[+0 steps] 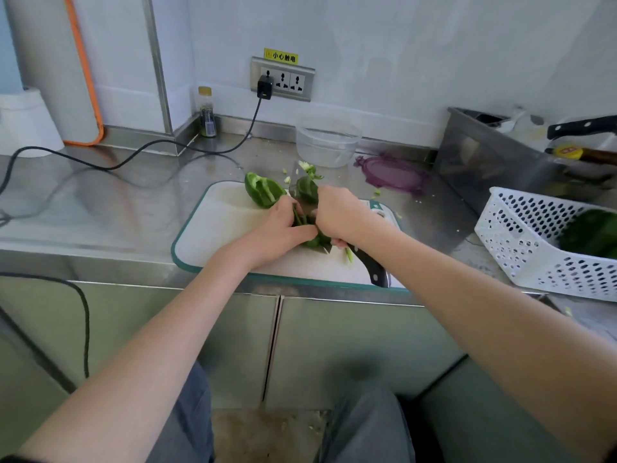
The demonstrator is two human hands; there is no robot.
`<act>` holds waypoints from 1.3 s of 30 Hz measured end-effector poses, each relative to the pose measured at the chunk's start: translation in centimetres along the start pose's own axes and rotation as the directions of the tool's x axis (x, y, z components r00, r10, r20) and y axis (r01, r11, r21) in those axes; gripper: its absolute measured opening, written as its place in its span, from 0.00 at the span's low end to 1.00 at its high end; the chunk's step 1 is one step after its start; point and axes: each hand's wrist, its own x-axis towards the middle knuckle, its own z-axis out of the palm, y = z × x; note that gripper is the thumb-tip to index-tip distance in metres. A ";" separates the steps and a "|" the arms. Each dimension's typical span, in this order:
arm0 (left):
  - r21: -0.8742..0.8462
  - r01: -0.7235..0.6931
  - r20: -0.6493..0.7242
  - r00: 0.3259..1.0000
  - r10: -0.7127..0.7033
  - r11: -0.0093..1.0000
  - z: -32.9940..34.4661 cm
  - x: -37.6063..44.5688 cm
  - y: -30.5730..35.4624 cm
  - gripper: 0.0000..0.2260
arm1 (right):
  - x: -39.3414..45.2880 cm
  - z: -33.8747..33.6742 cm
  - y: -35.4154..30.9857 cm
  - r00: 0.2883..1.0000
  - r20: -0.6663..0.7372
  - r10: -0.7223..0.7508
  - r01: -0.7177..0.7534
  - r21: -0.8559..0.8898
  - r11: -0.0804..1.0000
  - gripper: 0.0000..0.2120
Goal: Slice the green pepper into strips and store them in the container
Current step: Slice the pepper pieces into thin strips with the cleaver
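A white cutting board (217,235) with a green rim lies on the steel counter. A green pepper half (263,190) rests at its far edge. My left hand (280,233) holds down a green pepper piece (312,242) and a few cut strips in the board's middle. My right hand (340,215) grips a cleaver where the blade meets its black handle (372,270). The blade (298,192) stands against the pepper piece between my hands. A clear round container (329,140) sits open behind the board.
A purple lid (394,175) lies right of the container. A white perforated basket (534,242) holding more green peppers is at the right. Behind it is a steel bin (484,158) with knives. A black cable (133,163) crosses the counter at left, near a bottle (207,116).
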 end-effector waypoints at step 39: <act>-0.158 -0.026 -0.006 1.000 0.026 0.987 -0.3 -0.1 -0.7 0.23 | -0.8 -2.3 2.8 0.995 -0.063 0.073 -0.056 0.238 0.970 0.09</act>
